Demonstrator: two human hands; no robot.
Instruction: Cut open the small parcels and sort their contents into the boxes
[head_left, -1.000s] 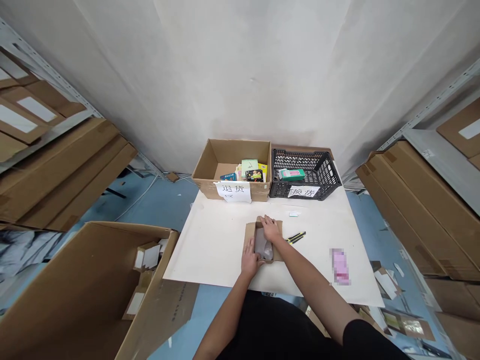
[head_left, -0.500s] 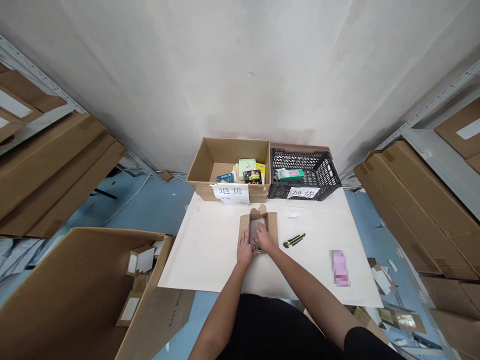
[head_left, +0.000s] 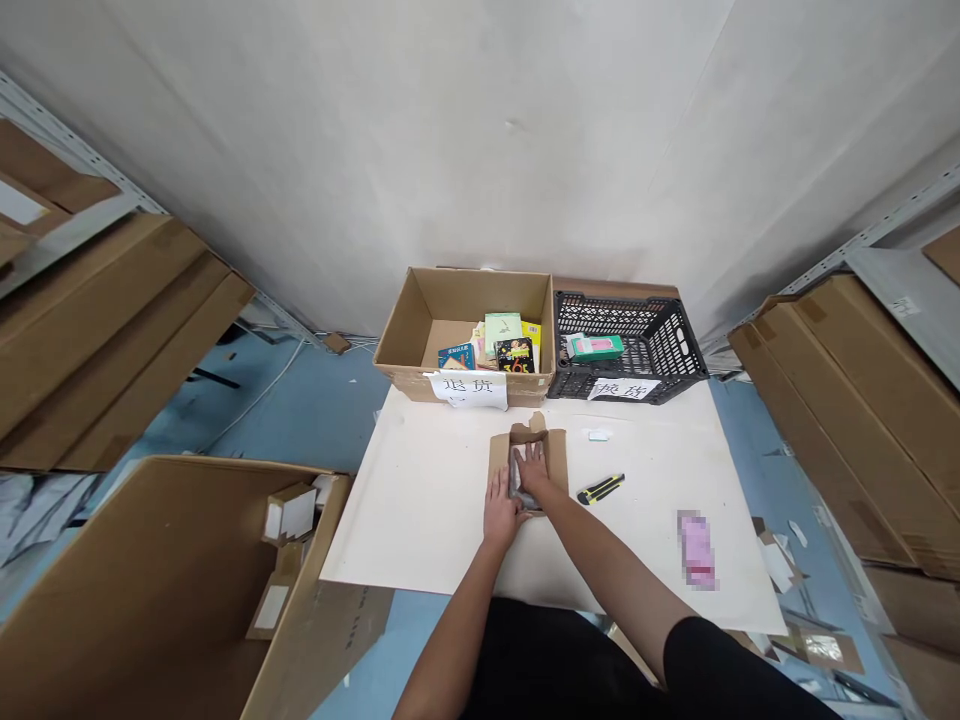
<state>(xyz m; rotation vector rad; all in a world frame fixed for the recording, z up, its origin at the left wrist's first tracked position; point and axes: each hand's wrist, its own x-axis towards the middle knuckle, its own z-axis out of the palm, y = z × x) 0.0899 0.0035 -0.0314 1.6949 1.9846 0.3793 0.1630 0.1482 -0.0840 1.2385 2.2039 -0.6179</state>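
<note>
A small open cardboard box [head_left: 555, 452] lies on the white table [head_left: 420, 500], its flaps spread. Inside it is a grey plastic-wrapped item [head_left: 517, 480]. My right hand [head_left: 534, 466] reaches into the box with its fingers stretched over that item. My left hand [head_left: 499, 510] rests flat on the box's near left edge, fingers apart.
A yellow-black utility knife [head_left: 600, 489] lies right of the box, a pink item [head_left: 697, 550] further right. At the table's back stand a labelled carton [head_left: 420, 340] with small packs and a black crate [head_left: 671, 350] holding a green box. A big open carton [head_left: 150, 580] sits at the lower left.
My right hand has drawn back from the box's far flap and now lies inside the box on the wrapped item. The far flap stands open. The left hand stays at the near edge.
</note>
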